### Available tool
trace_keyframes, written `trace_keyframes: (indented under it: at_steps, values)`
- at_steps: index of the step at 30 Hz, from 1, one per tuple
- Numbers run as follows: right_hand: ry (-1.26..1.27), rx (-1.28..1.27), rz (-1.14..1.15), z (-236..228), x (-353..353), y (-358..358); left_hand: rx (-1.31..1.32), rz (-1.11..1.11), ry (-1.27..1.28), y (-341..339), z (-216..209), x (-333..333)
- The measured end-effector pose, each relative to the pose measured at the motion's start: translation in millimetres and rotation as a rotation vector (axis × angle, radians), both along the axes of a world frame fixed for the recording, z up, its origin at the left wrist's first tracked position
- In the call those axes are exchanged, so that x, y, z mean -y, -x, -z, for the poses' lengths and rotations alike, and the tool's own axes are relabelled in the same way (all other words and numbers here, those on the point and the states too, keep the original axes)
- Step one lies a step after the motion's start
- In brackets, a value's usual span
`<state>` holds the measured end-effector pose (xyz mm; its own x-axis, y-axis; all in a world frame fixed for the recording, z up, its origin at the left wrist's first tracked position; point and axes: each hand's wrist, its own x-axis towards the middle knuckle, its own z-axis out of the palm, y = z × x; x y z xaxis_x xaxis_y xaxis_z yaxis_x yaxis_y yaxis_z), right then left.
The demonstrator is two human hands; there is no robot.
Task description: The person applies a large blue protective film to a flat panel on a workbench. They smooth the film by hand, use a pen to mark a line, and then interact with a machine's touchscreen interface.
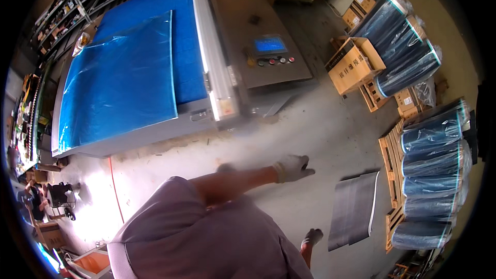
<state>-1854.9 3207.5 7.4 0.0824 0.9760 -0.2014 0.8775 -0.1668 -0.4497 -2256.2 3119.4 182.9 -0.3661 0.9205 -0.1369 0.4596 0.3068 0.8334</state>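
Observation:
My left hand (294,169), in a pale work glove, reaches out over the grey floor with its fingers apart and nothing in it. Lower down, my right hand (312,237) hangs beside my body, gloved too; its fingers look curled, and I see nothing in them. The nearest thing to both hands is a dark grey sheet (352,211) lying on the floor, its right edge slightly raised and pale. Neither hand touches it. A large blue film-covered sheet (121,82) lies on the machine's blue bed (188,67), away from my hands.
The machine's control panel (271,46) has a lit screen and several buttons. Film-wrapped dark rolls (431,186) lie on wooden pallets (393,163) at the right, with more rolls (403,46) and an open cardboard box (354,67) farther back. A red line (114,188) crosses the floor behind me.

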Motion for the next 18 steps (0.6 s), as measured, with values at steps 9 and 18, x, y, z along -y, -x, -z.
trace_keyframes:
  at_steps: [9,18]
  values:
    - [0.453,-0.364,-0.073,48.2,-147.3,103.4,0.024,-1.02,-0.019,173.0,65.5,-187.3]
    - [0.232,0.279,-0.714,33.3,-331.3,239.0,-0.437,-1.479,0.291,358.3,150.6,-159.2]
